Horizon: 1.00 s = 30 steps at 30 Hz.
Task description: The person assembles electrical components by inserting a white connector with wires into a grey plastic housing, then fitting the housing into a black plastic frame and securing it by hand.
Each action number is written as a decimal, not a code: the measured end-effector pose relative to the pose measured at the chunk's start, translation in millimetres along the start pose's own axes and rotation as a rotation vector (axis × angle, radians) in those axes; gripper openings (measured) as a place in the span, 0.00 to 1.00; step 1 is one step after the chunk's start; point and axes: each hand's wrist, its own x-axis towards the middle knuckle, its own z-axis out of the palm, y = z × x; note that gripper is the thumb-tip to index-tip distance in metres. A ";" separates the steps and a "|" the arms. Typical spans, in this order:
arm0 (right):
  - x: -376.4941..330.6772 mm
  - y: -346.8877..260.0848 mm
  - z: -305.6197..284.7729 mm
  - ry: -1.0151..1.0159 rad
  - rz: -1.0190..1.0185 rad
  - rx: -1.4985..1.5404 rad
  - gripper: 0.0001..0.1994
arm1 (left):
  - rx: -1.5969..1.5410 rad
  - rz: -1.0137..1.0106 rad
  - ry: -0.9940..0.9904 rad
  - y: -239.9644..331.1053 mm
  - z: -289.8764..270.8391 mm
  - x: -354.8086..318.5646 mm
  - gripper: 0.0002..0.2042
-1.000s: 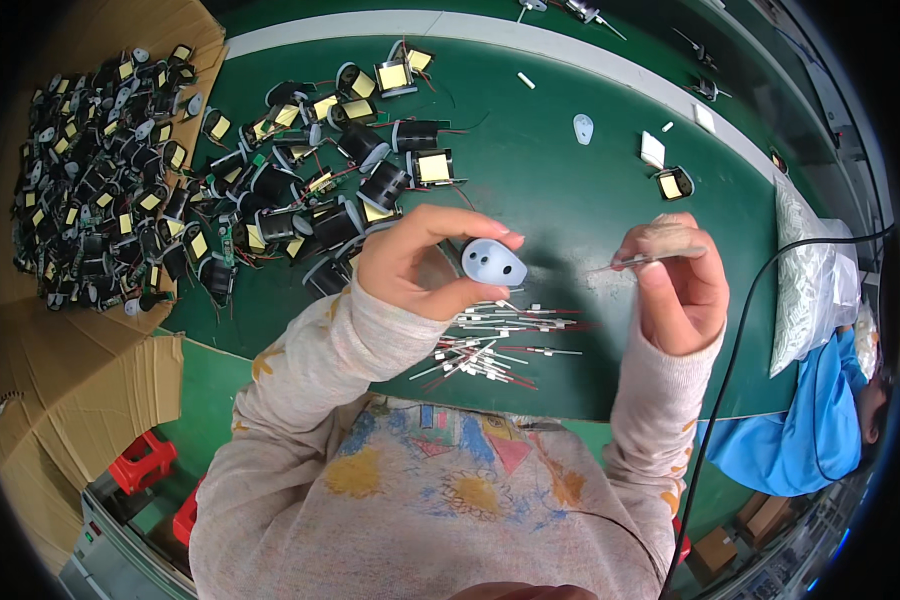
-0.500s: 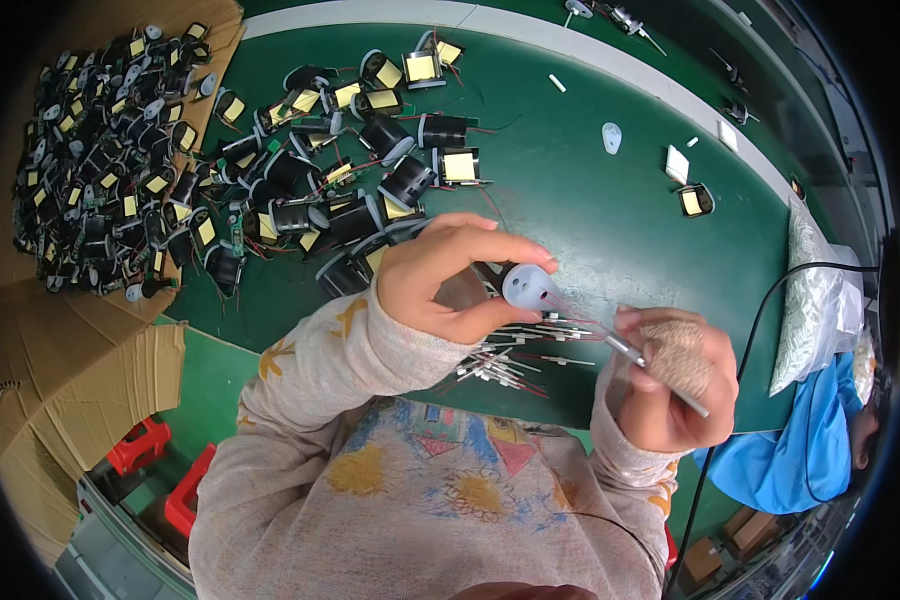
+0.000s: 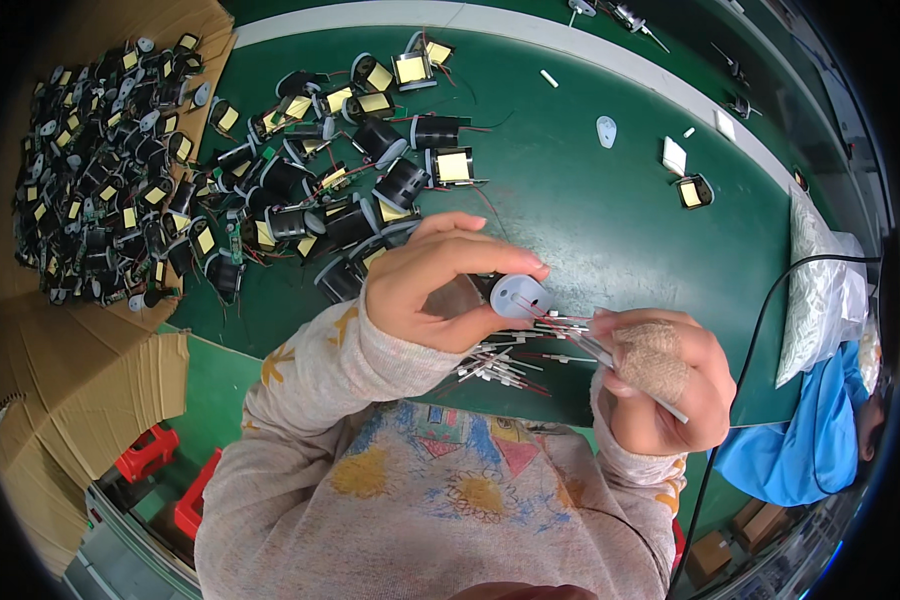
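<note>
My left hand (image 3: 418,288) is closed around a small dark cylindrical part, much of it hidden by the fingers. Its round pale end cap (image 3: 517,296) has holes and faces me, pinched between thumb and forefinger. Thin red and white wires (image 3: 552,322) stretch from the cap toward my right hand (image 3: 672,375). A slim silver rod-shaped tool (image 3: 594,349) is gripped in that hand, pointing at the cap. Tan tape wraps some of its fingers. Below the cap lies a pile of thin wire leads with white connectors (image 3: 495,368).
Several black cylindrical parts (image 3: 403,184) with yellow pads lie at left on the green table (image 3: 560,180). More fill a cardboard box (image 3: 120,350). A clear bag of white pieces (image 3: 808,300), a black cable (image 3: 760,320) and blue cloth (image 3: 785,445) are at right.
Both hands have shifted slightly left. The cap has turned a little, and the tool's tip has moved left with my right hand. Both grips persist.
</note>
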 end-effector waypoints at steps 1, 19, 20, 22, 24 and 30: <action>-0.2 0.1 0.7 0.011 0.002 -0.017 0.08 | 0.001 0.000 -0.002 -0.2 -0.1 -0.2 0.23; 1.0 -4.4 -13.5 -0.245 -0.060 -0.081 0.18 | 0.041 -0.048 0.092 4.2 5.6 -0.4 0.20; 0.7 -3.2 -13.7 -0.246 -0.063 -0.087 0.18 | 0.049 -0.048 0.094 3.8 6.1 -0.7 0.20; 0.6 -2.2 -15.1 -0.268 -0.092 -0.074 0.19 | 0.060 -0.048 0.097 5.5 6.0 -1.0 0.20; 1.2 -2.7 -15.8 -0.285 -0.105 -0.077 0.20 | 0.071 -0.065 0.096 7.2 5.7 -0.7 0.19; 0.2 -2.9 -14.6 -0.290 -0.138 -0.127 0.20 | 0.084 -0.071 0.111 6.7 5.2 -1.8 0.18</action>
